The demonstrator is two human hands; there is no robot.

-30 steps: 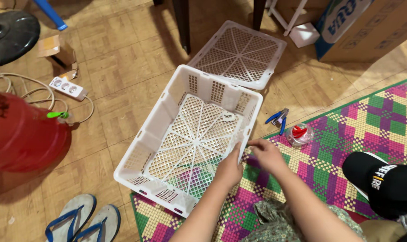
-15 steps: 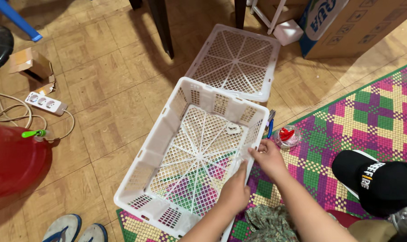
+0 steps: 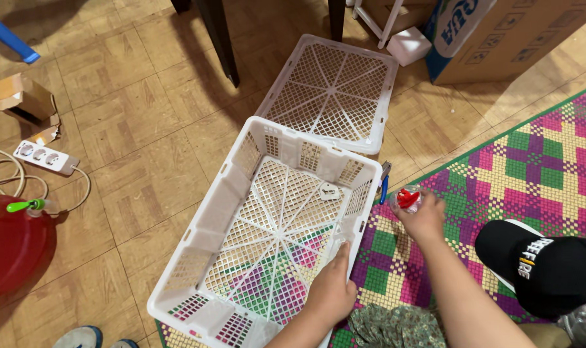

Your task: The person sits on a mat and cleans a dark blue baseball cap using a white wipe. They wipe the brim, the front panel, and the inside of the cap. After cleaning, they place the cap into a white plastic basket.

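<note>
- Two white plastic lattice crates: the near white crate point(image 3: 267, 225) lies half on the woven mat, half on the wood floor; the second flat white lattice crate point(image 3: 335, 90) touches its far end.
- The left hand point(image 3: 332, 287) grips the near crate's right wall, fingers curled over the rim.
- The right hand point(image 3: 424, 216) rests on a small clear round plastic container with red pieces inside point(image 3: 406, 198), fingers closed around it; it sits on the mat just beside the crate.
- One blue-handled tool point(image 3: 384, 183) is wedged between crate and container, mostly hidden.
- One multicoloured woven plastic mat point(image 3: 531, 167), one black cap point(image 3: 544, 264), one cardboard box point(image 3: 499, 38).
- One white power strip point(image 3: 45, 158), one red jug point(image 3: 12, 245) to the left.
</note>
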